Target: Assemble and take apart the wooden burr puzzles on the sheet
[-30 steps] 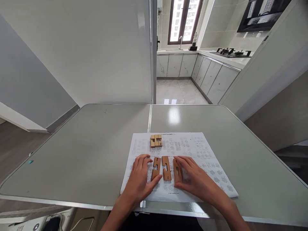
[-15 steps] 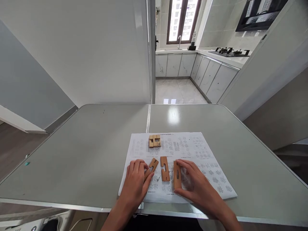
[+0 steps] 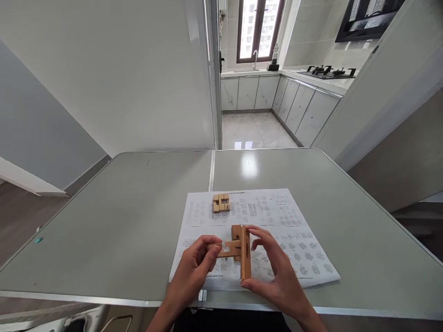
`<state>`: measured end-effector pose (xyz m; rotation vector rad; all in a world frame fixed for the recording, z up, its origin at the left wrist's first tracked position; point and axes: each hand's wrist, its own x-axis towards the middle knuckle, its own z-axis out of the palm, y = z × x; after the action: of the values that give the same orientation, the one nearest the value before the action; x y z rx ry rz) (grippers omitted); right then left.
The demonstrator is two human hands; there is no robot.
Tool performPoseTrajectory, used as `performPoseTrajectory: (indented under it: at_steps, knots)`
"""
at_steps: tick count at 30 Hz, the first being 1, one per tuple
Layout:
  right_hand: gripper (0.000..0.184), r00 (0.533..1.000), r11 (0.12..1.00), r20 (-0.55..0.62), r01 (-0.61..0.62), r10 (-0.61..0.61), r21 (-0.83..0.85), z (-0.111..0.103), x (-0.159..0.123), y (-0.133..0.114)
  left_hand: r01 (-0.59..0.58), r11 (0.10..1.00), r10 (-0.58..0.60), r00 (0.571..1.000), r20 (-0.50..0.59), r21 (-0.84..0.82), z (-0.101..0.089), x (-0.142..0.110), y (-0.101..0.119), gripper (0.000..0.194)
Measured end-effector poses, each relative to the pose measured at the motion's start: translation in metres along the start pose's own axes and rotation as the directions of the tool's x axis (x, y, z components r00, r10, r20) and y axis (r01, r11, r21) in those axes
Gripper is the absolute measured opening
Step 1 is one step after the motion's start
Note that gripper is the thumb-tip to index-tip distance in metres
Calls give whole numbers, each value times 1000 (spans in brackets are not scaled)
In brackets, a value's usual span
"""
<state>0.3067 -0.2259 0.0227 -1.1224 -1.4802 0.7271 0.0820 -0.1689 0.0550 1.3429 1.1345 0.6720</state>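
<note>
My left hand (image 3: 199, 260) pinches the left end of a notched wooden puzzle piece (image 3: 231, 249), which lies level and points right. Its right end meets the side of a slotted wooden puzzle piece (image 3: 245, 258); whether it enters the slot I cannot tell. That slotted piece stands upright in my right hand (image 3: 273, 269), thumb at its lower end and fingers at the top. Behind both, partly hidden, a third wooden piece (image 3: 236, 231) rests on the printed sheet (image 3: 294, 258). Farther back on the sheet sits a small group of light wooden blocks (image 3: 221, 203) fitted together.
The sheet lies on a grey-green table (image 3: 104, 230) with a metal seam down its middle. A small teal object (image 3: 38, 240) is near the left edge. Beyond the table are a white panel (image 3: 138, 78) and a kitchen with cabinets (image 3: 249, 92).
Both hands have lifted their pieces off the sheet and brought them together over the middle piece. The left piece has turned to lie level. The view has shifted slightly.
</note>
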Motion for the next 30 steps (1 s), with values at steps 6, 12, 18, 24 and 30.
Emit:
performPoseTrajectory:
  at_steps: [6,12,18,24,30]
  knots:
    - [78,1000,995,-19,-13,14,94,-2,7,0,76,991,-63,992,110,-113,1,10,15,48]
    - [82,997,991,45,-62,57,119,-12,1,4,124,979,-96,981,168,-164,6,14,14,51]
    - [85,994,995,46,-102,103,-13,-12,-9,3,157,970,-119,972,202,-185,12,9,11,51]
    - [82,990,989,50,-131,128,65,-12,-15,-2,105,983,-77,981,179,-152,14,8,17,51]
    - [84,994,996,87,-78,73,47,-12,-8,-8,84,994,-76,990,115,-69,11,4,12,49]
